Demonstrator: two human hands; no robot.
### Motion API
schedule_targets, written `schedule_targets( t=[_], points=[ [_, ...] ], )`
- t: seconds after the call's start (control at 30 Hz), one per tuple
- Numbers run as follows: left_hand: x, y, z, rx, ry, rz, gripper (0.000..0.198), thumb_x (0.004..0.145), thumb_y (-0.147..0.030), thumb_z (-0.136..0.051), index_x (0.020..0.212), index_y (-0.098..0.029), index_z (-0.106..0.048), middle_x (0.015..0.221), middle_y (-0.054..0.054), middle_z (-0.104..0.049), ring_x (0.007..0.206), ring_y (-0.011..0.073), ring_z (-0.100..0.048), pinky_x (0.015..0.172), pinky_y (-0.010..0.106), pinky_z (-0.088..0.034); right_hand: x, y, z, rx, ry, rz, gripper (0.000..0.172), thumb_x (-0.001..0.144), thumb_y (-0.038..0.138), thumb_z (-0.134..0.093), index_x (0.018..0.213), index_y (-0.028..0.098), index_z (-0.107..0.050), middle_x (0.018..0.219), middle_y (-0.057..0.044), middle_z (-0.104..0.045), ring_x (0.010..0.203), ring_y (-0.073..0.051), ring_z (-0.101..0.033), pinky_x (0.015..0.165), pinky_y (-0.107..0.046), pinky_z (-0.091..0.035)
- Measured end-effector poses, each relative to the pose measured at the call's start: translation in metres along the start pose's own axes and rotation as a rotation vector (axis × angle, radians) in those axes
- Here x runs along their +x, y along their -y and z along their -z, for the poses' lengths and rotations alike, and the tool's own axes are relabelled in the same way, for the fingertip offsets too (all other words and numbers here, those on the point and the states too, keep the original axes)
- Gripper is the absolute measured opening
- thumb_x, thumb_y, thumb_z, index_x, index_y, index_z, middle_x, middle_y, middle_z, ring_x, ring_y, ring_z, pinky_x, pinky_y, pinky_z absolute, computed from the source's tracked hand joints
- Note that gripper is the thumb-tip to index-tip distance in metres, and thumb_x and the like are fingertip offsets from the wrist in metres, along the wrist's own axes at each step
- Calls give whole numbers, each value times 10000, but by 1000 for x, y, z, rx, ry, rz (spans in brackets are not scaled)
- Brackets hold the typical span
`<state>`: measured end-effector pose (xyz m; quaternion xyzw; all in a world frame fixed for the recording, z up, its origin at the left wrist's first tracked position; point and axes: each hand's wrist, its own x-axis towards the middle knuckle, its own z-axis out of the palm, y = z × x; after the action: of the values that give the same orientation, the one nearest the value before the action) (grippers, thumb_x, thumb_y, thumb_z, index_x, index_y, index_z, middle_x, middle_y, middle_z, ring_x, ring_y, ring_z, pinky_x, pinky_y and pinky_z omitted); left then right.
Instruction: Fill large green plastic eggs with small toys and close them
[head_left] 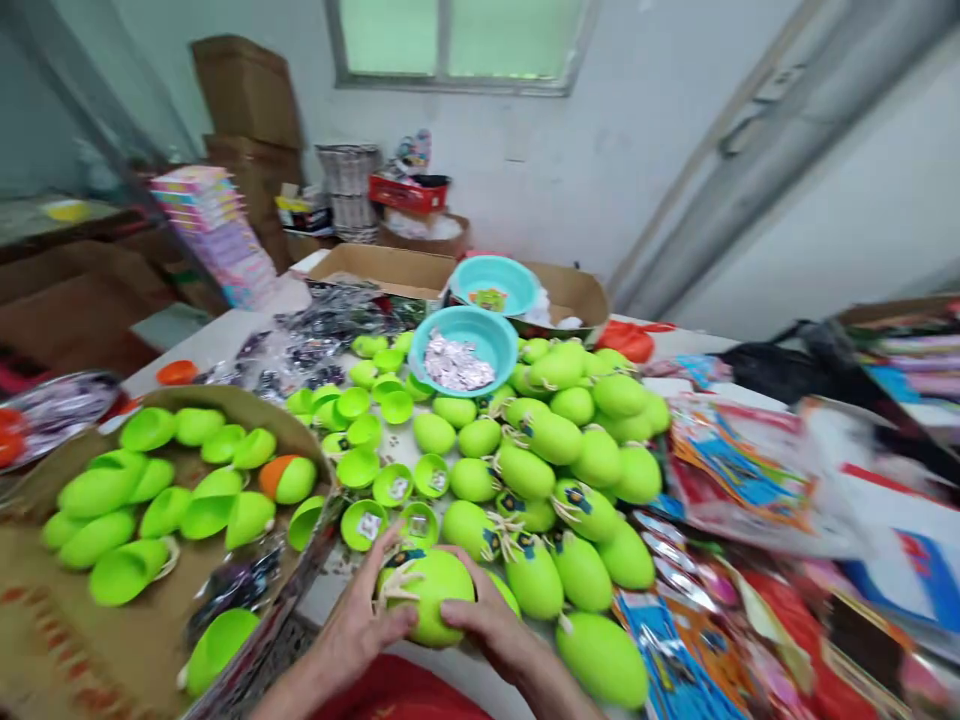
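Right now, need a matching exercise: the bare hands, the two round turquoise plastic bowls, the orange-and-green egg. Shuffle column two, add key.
Column one
1. Left hand and right hand
2. Nearer round turquoise plastic bowl
3. Orange-and-green egg
4. Farther round turquoise plastic bowl

Column two
A. Lies in the open brown cardboard box
B. Contains small yellow-green pieces
C. Both on one bright-green egg with pale strands
D. Contains crinkly pinkish-silver packets

Pairs: 1-C, 2-D, 3-A, 4-B
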<state>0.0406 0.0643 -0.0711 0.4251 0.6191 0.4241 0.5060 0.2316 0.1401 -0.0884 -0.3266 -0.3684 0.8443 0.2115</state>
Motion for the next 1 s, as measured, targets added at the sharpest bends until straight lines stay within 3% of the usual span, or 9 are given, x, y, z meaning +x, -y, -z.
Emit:
schedule_targets(
  t=[0.1,0.2,0.3,0.37,0.47,0.57,0.67,0.8,1.0],
  points=[
    [24,7,-8,-9,-7,108,915,776,-733,-572,1511,-283,-265,1508,130,-371,951,269,-653,629,301,-563,-25,10,41,-29,-220,123,706,588,439,-816,1212,239,-551,1139,-69,-686,1078,-334,-618,952,-467,-476],
    [49,22,-1,114,12,236,823,748,-747,-582,1379,-230,-470,1394,130,-500,935,265,-655,636,299,-572,-50,19,87,-90,-502,241,778,574,444,-827,1252,232,-509,1216,-94,-650,1128,-361,-591,986,-492,-455],
    [66,43,6,247,60,240,758,725,-744,-585,1270,-218,-583,1232,113,-627,882,266,-664,647,309,-574,-66,39,127,-168,-807,366,842,598,469,-817,1309,232,-434,1222,-119,-623,1101,-373,-598,944,-521,-477],
    [72,54,6,317,95,221,728,720,-733,-583,1245,-230,-614,1160,93,-670,842,261,-671,647,308,-569,-65,63,147,-289,-983,455,872,588,478,-826,1315,226,-417,1222,-128,-598,1082,-366,-596,922,-516,-487],
    [76,63,-1,386,131,193,655,745,-692,-567,1220,-246,-638,1121,72,-691,805,245,-675,696,305,-560,-42,112,169,-538,-1156,604,918,526,521,-844,1286,204,-439,1244,-136,-556,1080,-350,-579,920,-492,-486],
    [77,65,-8,426,150,170,600,787,-637,-533,1232,-248,-634,1130,67,-688,760,225,-667,734,303,-545,-2,155,191,-813,-1210,735,911,518,575,-824,1261,193,-460,1250,-131,-538,1111,-338,-545,967,-494,-448],
    [73,65,-10,473,152,174,571,796,-595,-511,1213,-227,-640,1084,68,-695,687,210,-641,716,310,-531,37,179,217,-1042,-1215,870,858,594,628,-768,1257,178,-462,1242,-133,-518,1159,-331,-504,1032,-513,-384],
    [63,60,-4,499,124,199,508,807,-533,-510,1181,-216,-642,1065,61,-694,694,202,-631,716,299,-522,65,185,245,-1254,-1194,985,798,687,704,-675,1226,144,-495,1206,-157,-518,1165,-350,-476,1043,-544,-340],
    [54,44,3,556,134,247,445,838,-423,-534,1203,-190,-637,1131,78,-684,1033,261,-624,918,326,-471,68,173,260,-1354,-1207,1049,926,670,724,-709,1287,70,-487,1198,-250,-521,1167,-418,-459,1009,-548,-348]
  ],
)
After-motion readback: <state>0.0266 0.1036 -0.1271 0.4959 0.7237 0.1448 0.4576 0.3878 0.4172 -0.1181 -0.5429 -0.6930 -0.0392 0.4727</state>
